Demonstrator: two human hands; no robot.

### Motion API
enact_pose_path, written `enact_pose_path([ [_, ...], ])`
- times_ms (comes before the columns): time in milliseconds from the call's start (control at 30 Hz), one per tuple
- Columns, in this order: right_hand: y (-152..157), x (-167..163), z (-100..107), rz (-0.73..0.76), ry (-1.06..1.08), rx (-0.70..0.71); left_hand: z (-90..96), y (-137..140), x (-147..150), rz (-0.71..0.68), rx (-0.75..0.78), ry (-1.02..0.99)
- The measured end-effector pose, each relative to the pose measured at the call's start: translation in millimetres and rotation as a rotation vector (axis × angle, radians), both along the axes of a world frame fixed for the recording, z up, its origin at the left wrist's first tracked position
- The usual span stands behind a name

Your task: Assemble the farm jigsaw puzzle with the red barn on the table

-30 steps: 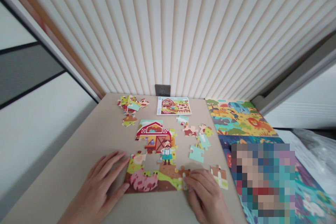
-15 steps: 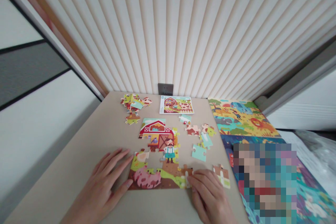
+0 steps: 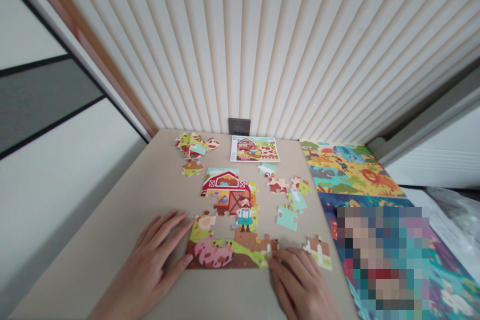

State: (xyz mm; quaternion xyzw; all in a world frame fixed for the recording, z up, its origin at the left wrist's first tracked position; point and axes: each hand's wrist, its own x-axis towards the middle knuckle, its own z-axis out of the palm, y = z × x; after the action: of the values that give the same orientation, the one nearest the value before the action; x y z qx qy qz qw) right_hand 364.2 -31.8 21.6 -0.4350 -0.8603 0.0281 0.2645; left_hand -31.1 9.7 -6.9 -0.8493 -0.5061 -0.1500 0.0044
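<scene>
A partly joined farm jigsaw puzzle [image 3: 243, 247] lies flat on the table, showing a red barn, a farmer and a pink pig, with gaps in its middle. My left hand [image 3: 155, 255] rests palm down at the puzzle's left edge, fingers spread, thumb by the pig. At the lower right end, my right hand [image 3: 300, 277] has its fingers bent and closed on a brown-and-green puzzle piece with a white fence [image 3: 268, 250], which sits against the joined row. The fingertips partly cover this piece. Right of that hand lies another fence piece [image 3: 320, 252].
Loose pieces, such as a pale blue one [image 3: 287, 218], lie right of the puzzle. A pile of pieces [image 3: 195, 146] is at the back left. Behind the puzzle is a reference picture card [image 3: 255, 149]. Two finished puzzles, one with a lion [image 3: 348, 167], lie along the right.
The whole view has shifted slightly, with the table moving a little right in the picture. My right hand stays at the fence piece, and the left hand has barely moved.
</scene>
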Motion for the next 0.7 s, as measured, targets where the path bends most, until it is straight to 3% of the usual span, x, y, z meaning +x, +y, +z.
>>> enact_pose_path([
  [133,7,0,5,-0.032,-0.005,0.04,0.1,-1,0,-0.001,0.0,0.001],
  [400,27,6,10,-0.315,-0.051,-0.037,-4.1,1,-2,0.0,0.016,-0.007],
  [700,17,21,-8,-0.312,0.014,-0.016,-3.3,-1,-2,-0.003,0.013,0.004],
])
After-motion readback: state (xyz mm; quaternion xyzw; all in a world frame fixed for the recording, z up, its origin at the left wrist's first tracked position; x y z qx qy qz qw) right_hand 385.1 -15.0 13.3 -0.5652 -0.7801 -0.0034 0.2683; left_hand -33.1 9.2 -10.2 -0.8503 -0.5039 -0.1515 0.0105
